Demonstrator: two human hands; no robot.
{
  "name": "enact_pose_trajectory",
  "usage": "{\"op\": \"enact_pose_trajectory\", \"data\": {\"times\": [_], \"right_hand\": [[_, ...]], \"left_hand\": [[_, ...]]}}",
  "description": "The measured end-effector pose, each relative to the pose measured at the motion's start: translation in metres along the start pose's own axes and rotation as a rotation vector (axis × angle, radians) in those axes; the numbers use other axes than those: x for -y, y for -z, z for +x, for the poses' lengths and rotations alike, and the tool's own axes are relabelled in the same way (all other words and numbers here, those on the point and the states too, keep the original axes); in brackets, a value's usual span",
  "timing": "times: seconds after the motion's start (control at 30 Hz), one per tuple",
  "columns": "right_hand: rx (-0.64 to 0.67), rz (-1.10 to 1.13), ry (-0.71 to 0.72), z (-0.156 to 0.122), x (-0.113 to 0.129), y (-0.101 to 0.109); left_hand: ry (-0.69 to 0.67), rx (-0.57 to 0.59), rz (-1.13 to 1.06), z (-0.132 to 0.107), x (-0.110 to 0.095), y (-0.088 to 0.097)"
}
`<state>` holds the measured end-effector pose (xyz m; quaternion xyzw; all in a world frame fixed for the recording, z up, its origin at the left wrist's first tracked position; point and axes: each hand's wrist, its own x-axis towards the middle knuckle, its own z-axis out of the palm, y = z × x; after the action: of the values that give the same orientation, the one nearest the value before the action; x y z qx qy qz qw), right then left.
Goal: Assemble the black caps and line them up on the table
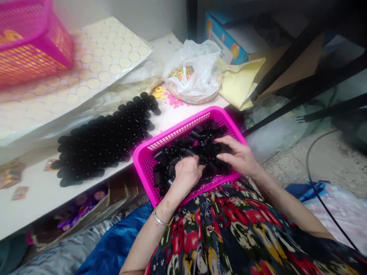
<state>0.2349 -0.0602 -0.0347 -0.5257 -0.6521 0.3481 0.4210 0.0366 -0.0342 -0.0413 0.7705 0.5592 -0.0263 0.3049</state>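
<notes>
A pink plastic basket (166, 134) with perforated walls rests at the table's edge, over my lap. Loose black cylindrical plastic parts (186, 143) fill much of it. My left hand (187, 173) is inside the basket with its fingers curled down among the parts; what they grip is hidden. At the basket's right side, my right hand (239, 154) reaches in with thumb and forefinger apart, close to some black parts. Left of the basket, many similar black parts (103, 141) stand packed in tight rows on the white table (31, 208).
A second pink basket (61, 47) sits on a sheet of round stickers (106, 63) at upper left. Behind my basket are a white plastic bag (197, 84) of colourful beads, scattered pink bits (176, 101) and yellow paper (239, 84). Dark metal bars (286, 110) cross at right.
</notes>
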Motion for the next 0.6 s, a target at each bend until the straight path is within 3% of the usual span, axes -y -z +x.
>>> {"op": "enact_pose_trajectory", "data": {"times": [0.07,0.13,0.23,0.3,0.47,0.6], "right_hand": [[-0.008,-0.037,0.071,0.003,0.005,-0.005],[-0.036,-0.069,0.148,0.005,0.012,-0.01],[-0.019,-0.07,0.238,0.009,0.026,-0.018],[0.013,-0.052,0.262,0.011,0.033,-0.024],[0.044,-0.029,0.271,0.015,0.037,-0.036],[0.083,-0.031,0.265,0.018,0.039,-0.039]], "left_hand": [[0.02,-0.048,-0.266,0.0,0.005,0.004],[0.028,-0.081,-0.701,-0.002,0.01,0.01],[0.023,-0.039,-1.359,-0.008,0.014,0.022],[0.019,0.013,-1.618,-0.012,0.014,0.029],[0.012,0.025,-1.773,-0.016,0.011,0.029],[-0.051,-0.119,-1.719,-0.014,0.009,0.02]]}}
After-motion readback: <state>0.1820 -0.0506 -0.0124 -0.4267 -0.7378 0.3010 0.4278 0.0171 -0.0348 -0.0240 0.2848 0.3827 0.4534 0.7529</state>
